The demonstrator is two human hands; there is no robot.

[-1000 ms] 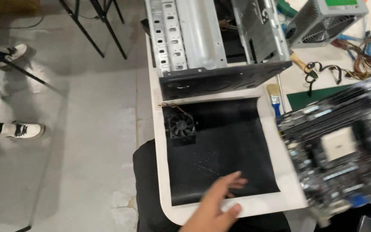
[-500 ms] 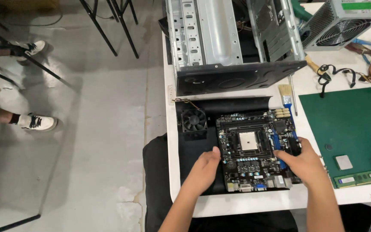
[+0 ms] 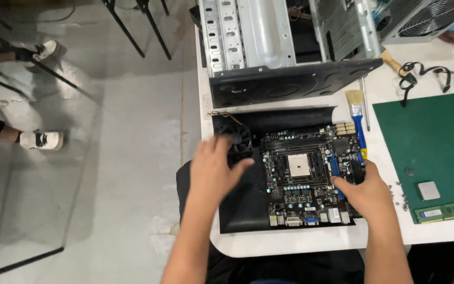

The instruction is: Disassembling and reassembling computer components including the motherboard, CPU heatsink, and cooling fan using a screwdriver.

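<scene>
An open metal computer case [image 3: 290,47] is laid at the far edge of a white table [image 3: 290,244]. Nearer, a black mat [image 3: 243,205] is spread, with a motherboard [image 3: 311,176] laid flat on its right half. The board's right edge is touched by the right hand [image 3: 366,189], fingers loosely curled. The left hand [image 3: 214,171] is held open over a small fan [image 3: 236,141].
</scene>
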